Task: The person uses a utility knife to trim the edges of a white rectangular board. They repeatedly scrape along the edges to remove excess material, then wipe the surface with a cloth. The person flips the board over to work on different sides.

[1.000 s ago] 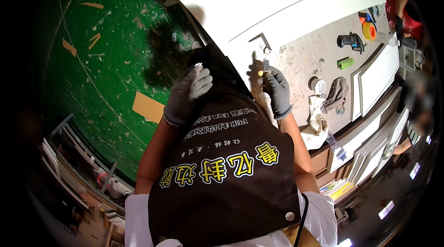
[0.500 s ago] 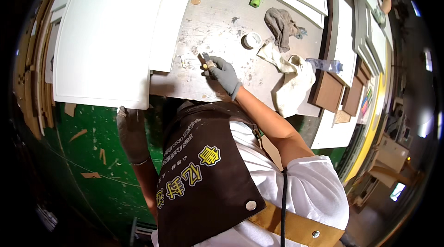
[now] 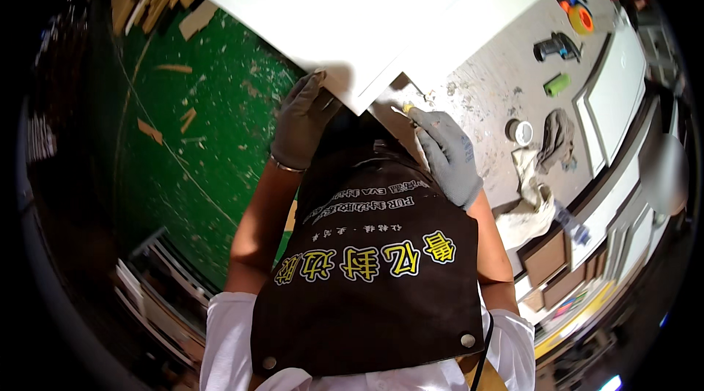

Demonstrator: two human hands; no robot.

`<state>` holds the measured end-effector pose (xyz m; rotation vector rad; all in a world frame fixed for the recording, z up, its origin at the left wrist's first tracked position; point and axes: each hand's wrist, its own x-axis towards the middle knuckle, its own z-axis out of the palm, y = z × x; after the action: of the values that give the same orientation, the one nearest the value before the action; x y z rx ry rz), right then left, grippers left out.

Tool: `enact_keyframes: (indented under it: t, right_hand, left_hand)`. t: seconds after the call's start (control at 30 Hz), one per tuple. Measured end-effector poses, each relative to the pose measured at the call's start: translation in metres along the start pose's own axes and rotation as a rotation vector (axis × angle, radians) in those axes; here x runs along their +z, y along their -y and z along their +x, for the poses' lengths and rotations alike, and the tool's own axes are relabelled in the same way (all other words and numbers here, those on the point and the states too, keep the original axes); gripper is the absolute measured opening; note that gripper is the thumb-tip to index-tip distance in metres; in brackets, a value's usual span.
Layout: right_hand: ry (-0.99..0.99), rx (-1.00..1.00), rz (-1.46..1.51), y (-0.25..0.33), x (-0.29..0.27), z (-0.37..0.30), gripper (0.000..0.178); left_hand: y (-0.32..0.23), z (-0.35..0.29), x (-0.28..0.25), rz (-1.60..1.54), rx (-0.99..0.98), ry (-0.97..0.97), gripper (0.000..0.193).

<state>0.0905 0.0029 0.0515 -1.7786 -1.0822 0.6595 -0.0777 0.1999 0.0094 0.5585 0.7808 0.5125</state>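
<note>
A large white panel (image 3: 389, 17) juts over the near edge of the grey worktable, one corner pointing at my apron. My left hand (image 3: 299, 123), in a grey glove, grips the panel's edge left of that corner, its fingers partly under the board. To the right of the corner, my gloved right hand (image 3: 449, 153) is closed around a small hand tool (image 3: 408, 108) with a yellow part and a pale tip. Most of that tool is hidden by the fingers, so its exact kind is unclear.
On the worktable (image 3: 477, 87) are a white cup (image 3: 520, 132), a green roll (image 3: 557, 85), a dark power tool (image 3: 557, 47), orange tape (image 3: 580, 19), a grey rag (image 3: 555, 140), a cream cloth (image 3: 529, 204) and a plastic bottle (image 3: 572, 226). Wood scraps (image 3: 149, 131) litter the green floor.
My view has turned, shifting the table's contents rightward. The right hand, still with the tool, has come from over the table to beside the panel's corner. The left hand stays at the panel's edge.
</note>
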Motion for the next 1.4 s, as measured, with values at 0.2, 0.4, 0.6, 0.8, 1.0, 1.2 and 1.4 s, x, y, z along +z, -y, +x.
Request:
enact_keyframes:
  t: [0.2, 0.4, 0.6, 0.8, 1.0, 1.2, 1.4]
  right_hand:
    - [0.173, -0.024, -0.370, 0.028, -0.004, 0.029, 0.035]
    - [0.265, 0.118, -0.575, 0.048, 0.010, 0.035, 0.036]
    - [0.219, 0.085, -0.630, 0.053, 0.026, 0.039, 0.038]
    - [0.272, 0.144, -0.682, 0.061, 0.033, 0.033, 0.036]
    - [0.278, 0.125, -0.561, 0.059, 0.028, 0.020, 0.032]
    - [0.236, 0.101, -0.610, 0.053, 0.035, 0.026, 0.037]
    - [0.241, 0.083, -0.514, 0.053, 0.028, 0.012, 0.037]
  left_hand:
    - [0.015, -0.004, -0.016, 0.687, 0.557, 0.095, 0.029]
    - [0.010, -0.019, -0.040, -0.131, 0.137, 0.054, 0.040]
    - [0.009, -0.033, -0.061, -0.062, 0.129, -0.083, 0.048]
    - [0.016, -0.036, -0.074, -0.128, 0.069, -0.040, 0.051]
    - [0.018, -0.045, -0.066, -0.192, -0.029, -0.090, 0.057]
    - [0.026, -0.051, -0.068, -0.185, -0.054, -0.095, 0.057]
    - [0.034, -0.057, -0.074, -0.179, -0.084, -0.098, 0.055]
